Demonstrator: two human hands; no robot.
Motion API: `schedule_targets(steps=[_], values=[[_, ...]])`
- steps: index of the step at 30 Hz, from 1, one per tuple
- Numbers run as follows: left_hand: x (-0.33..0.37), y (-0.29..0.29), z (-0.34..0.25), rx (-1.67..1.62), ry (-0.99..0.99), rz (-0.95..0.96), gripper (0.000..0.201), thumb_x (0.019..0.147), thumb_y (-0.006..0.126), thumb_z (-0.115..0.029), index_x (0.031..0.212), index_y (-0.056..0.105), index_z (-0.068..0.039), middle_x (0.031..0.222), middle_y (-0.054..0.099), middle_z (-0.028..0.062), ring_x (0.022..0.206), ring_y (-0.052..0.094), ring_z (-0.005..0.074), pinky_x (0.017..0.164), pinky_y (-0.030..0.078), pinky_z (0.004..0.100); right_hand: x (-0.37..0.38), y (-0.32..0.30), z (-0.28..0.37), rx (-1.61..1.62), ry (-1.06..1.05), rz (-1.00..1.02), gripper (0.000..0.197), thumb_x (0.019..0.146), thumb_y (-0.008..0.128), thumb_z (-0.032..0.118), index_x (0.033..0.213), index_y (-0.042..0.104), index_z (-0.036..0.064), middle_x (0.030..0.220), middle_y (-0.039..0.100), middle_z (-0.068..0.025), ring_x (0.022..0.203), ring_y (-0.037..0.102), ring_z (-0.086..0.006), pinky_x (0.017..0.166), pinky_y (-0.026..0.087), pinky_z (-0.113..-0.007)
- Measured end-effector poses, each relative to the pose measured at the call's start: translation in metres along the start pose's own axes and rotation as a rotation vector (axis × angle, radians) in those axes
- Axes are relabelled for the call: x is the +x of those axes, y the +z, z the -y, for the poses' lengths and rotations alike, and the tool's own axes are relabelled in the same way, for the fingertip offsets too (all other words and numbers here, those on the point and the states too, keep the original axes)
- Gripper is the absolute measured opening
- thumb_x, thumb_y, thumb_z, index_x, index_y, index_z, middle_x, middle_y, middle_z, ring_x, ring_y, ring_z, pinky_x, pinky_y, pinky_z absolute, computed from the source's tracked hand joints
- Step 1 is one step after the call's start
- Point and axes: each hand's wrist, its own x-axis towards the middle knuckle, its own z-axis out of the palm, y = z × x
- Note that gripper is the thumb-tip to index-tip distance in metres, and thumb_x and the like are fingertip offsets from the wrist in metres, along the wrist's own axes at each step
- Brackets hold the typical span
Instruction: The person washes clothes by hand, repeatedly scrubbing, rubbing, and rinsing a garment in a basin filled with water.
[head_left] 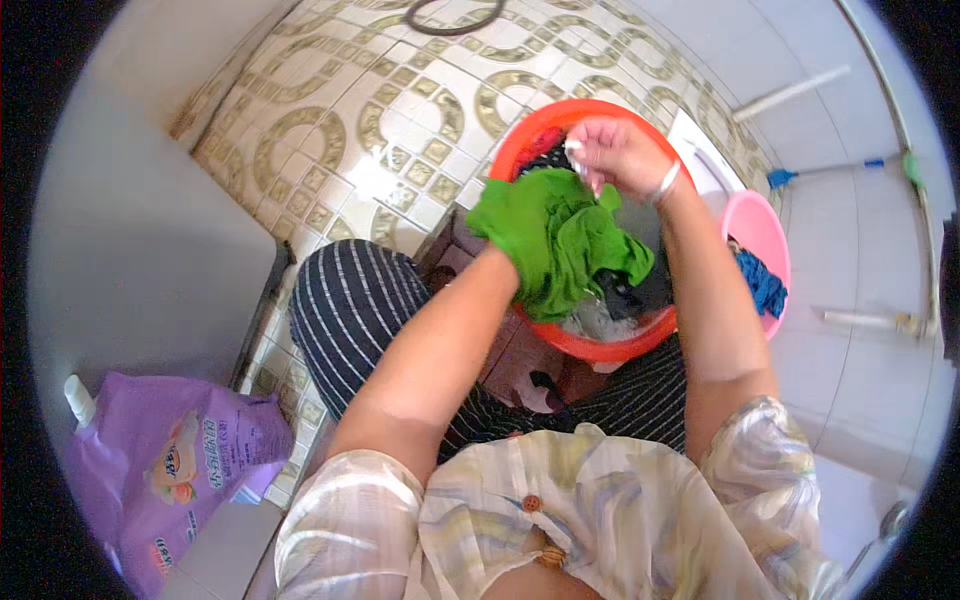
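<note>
A large orange-red basin [600, 352] stands in front of me, with water and dark cloth [640, 235] inside. Bright green cloth [575, 245] lies bunched over its near left part. My left hand [507, 268] goes into this green cloth at the wrist, so its fingers are hidden. Above the far side of the basin, my right hand [632, 158] has its fingers curled closed. Something small and white shows at the fingertips, too unclear to name. Black dotted cloth [548, 160] and a bit of red cloth [541, 146] lie against the far left rim.
A pink basin [779, 225] with blue cloth [762, 284] stands to the right, near the tiled wall. On the left are a grey flat-sided unit [150, 260] and a purple detergent pouch [175, 460]. A dark hose loop [452, 32] lies on the patterned floor.
</note>
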Motion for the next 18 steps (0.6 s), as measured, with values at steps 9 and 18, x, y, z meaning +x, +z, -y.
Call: schedule_targets(steps=[9,18], values=[[-0.032,-0.002,-0.071,0.137,-0.18,0.081,0.031,0.085,0.044,-0.019,0.112,0.047,-0.004,0.105,0.055,0.0094,0.09,0.054,0.0172,0.076,0.046,0.0291,-0.06,0.065,-0.094,-0.769,-0.355,-0.89,0.011,0.077,0.039,0.009,0.075,0.046,0.0005,0.07,0.051,-0.0223,0.07,0.051,-0.0391,0.063,0.04,-0.047],[-0.064,0.027,-0.107,-0.471,-0.52,-0.13,0.035,0.078,0.053,-0.019,0.11,0.048,-0.004,0.105,0.053,0.0099,0.095,0.051,0.0206,0.081,0.042,0.0339,-0.086,0.145,-0.067,-0.862,-0.839,-0.748,0.009,0.073,0.042,0.01,0.068,0.048,0.0046,0.061,0.047,-0.0167,0.06,0.047,-0.0336,0.058,0.039,-0.039]])
